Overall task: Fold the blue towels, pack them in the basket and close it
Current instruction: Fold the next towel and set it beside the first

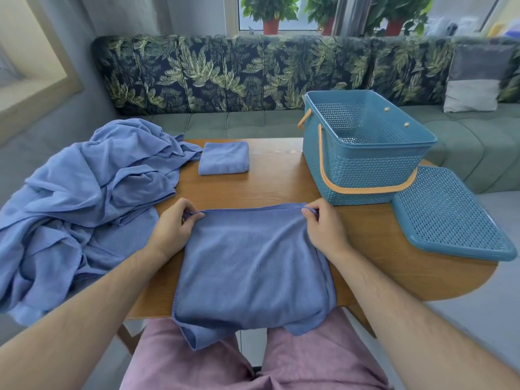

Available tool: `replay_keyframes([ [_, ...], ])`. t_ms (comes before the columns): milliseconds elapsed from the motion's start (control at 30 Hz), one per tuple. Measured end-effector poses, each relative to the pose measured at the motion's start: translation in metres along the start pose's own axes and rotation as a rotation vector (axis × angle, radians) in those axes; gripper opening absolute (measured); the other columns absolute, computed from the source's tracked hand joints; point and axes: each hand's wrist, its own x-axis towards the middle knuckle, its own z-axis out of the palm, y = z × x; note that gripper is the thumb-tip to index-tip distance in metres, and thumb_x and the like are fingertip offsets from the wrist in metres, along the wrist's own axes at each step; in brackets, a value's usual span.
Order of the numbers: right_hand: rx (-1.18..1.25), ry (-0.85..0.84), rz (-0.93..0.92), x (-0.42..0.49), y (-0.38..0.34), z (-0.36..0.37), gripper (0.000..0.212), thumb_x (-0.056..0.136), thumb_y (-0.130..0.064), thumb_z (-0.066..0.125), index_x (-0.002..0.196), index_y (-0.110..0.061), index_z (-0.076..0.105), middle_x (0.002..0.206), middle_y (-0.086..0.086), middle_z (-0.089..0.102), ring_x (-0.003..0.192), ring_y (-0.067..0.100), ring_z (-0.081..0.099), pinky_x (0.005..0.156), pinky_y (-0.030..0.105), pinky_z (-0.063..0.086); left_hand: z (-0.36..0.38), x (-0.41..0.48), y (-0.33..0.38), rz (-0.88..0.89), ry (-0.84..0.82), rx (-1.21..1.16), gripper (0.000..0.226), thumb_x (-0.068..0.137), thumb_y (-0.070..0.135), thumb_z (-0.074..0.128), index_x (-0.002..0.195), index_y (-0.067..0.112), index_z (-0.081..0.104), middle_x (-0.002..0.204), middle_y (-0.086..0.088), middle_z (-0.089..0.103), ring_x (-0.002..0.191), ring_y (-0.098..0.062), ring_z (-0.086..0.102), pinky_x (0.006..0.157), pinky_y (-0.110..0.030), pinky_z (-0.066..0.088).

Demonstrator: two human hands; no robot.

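The towel (253, 263) is being held at lower centre of the frame, draped over the near edge of the table (281, 181). Its far corners are being pinched tight, one by the left hand (174, 226) and one by the right hand (323, 229). For a neat fold, both corners should probably be drawn level onto the near hem. A folded towel (224, 158) is lying at upper centre, a heap of towels (84, 192) at left, and the open basket (363, 153) and its lid (450, 215) at right.
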Motion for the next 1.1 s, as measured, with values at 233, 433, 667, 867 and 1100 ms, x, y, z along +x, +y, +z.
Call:
replay_keyframes([
  [233, 0.061, 0.095, -0.084, 0.022, -0.067, -0.051, 0.007, 0.094, -0.015, 0.068, 0.088, -0.011, 0.068, 0.084, -0.008, 0.062, 0.078, 0.000, 0.056, 0.070, 0.006, 0.037, -0.060, 0.018, 0.041, -0.065, 0.065, -0.108, 0.013, 0.088, 0.025, 0.076, 0.079, 0.024, 0.066, 0.076, 0.007, 0.068, 0.068, -0.002, 0.059, 0.068, -0.019, 0.045],
  [433, 0.030, 0.112, -0.134, 0.055, -0.131, -0.112, 0.006, 0.092, -0.021, 0.071, 0.089, -0.017, 0.072, 0.083, -0.005, 0.065, 0.072, 0.001, 0.055, 0.063, 0.007, 0.037, -0.124, 0.045, 0.081, -0.017, 0.060, -0.121, 0.014, 0.083, 0.019, 0.081, 0.079, 0.014, 0.069, 0.077, -0.005, 0.071, 0.068, -0.012, 0.059, 0.076, -0.039, 0.051],
  [667, 0.113, 0.112, -0.166, 0.066, -0.189, -0.162, 0.012, 0.091, -0.026, 0.074, 0.081, -0.031, 0.071, 0.083, -0.006, 0.072, 0.076, 0.012, 0.063, 0.072, 0.029, 0.047, -0.189, 0.053, 0.138, 0.116, 0.126, -0.075, 0.014, 0.082, 0.015, 0.081, 0.078, 0.014, 0.069, 0.082, -0.014, 0.073, 0.071, -0.020, 0.060, 0.070, -0.030, 0.048],
  [867, 0.202, 0.015, -0.194, 0.047, -0.231, -0.206, 0.007, 0.085, -0.026, 0.081, 0.081, -0.022, 0.077, 0.069, -0.014, 0.071, 0.060, -0.002, 0.057, 0.062, 0.015, 0.046, -0.234, 0.031, 0.164, 0.103, 0.107, -0.495, 0.023, 0.069, 0.022, 0.087, 0.072, 0.013, 0.066, 0.087, -0.014, 0.075, 0.073, -0.017, 0.066, 0.071, -0.024, 0.057],
  [1100, 0.244, -0.033, -0.204, 0.050, -0.261, -0.227, 0.025, 0.082, -0.020, 0.083, 0.106, -0.019, 0.074, 0.086, 0.001, 0.072, 0.070, 0.003, 0.065, 0.063, 0.013, 0.048, -0.259, 0.040, 0.182, 0.119, 0.110, -0.380, 0.017, 0.080, 0.003, 0.079, 0.088, 0.007, 0.064, 0.073, -0.001, 0.066, 0.064, -0.009, 0.059, 0.060, -0.016, 0.049],
])
